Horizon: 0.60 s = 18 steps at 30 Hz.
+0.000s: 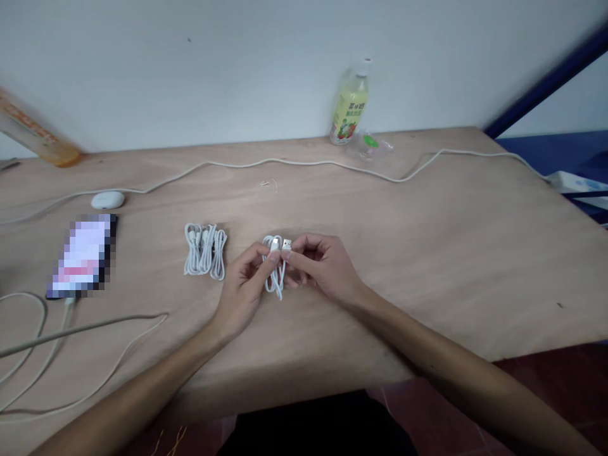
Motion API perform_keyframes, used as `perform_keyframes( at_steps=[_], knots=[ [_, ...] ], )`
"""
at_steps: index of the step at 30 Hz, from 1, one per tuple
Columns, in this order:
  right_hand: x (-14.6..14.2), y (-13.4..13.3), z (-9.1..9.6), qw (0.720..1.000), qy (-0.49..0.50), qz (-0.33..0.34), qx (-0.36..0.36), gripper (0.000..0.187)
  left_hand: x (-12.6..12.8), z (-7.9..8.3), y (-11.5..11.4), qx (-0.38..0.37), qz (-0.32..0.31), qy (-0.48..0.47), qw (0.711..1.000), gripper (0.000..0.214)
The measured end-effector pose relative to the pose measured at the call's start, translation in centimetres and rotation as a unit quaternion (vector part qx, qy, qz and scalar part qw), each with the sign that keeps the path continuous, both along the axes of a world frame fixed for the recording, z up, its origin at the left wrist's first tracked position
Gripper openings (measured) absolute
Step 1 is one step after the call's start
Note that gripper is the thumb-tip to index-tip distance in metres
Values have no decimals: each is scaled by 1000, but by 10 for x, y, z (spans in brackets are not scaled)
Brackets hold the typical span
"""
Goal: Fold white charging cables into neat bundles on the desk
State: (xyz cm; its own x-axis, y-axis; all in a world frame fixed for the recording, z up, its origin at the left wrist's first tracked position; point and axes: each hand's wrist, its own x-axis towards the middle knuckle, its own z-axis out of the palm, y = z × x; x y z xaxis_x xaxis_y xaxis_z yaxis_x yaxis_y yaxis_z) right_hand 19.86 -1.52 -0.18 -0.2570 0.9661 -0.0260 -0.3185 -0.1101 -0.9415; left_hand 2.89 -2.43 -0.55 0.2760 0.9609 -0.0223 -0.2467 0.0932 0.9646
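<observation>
In hand: white USB cable [274,286], looped, mid plywood table [427,253]. My left hand [244,285] and right hand [323,263] pinch its plugs together at twelve o'clock. One coiled white cable bundle [205,250] lies done at nine o'clock; this one is unfinished.

Left hand [244,282] and right hand [323,263] meet, both closed in pinches.

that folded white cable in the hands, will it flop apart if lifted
Probably floppy: the white cable bends in soft loops under the pinch of left hand and right hand. Likely light, as fingertips alone grip it. Its loops may splay, as in the second bundle.
</observation>
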Motion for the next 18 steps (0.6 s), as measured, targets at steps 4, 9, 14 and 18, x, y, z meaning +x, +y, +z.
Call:
perform_keyframes(
  at_steps=[4, 9, 14, 18],
  knots=[
    [0, 0, 1, 1000, -9, 1, 1, 43, 0, -1, 0, -2, 0, -1, 1000, 35],
    [0, 0, 1, 1000, -27, -3, -4, 45, 0, -1, 0, 1, -1, -2, 1000, 34],
    [0, 0, 1, 1000, -25, -6, 0, 43, -1, -2, 0, -5, 1, 1, 1000, 35],
    [0, -1, 2, 1000, -9, -5, 1, 41, 0, -2, 0, -3, -1, 0, 1000, 35]
  ],
)
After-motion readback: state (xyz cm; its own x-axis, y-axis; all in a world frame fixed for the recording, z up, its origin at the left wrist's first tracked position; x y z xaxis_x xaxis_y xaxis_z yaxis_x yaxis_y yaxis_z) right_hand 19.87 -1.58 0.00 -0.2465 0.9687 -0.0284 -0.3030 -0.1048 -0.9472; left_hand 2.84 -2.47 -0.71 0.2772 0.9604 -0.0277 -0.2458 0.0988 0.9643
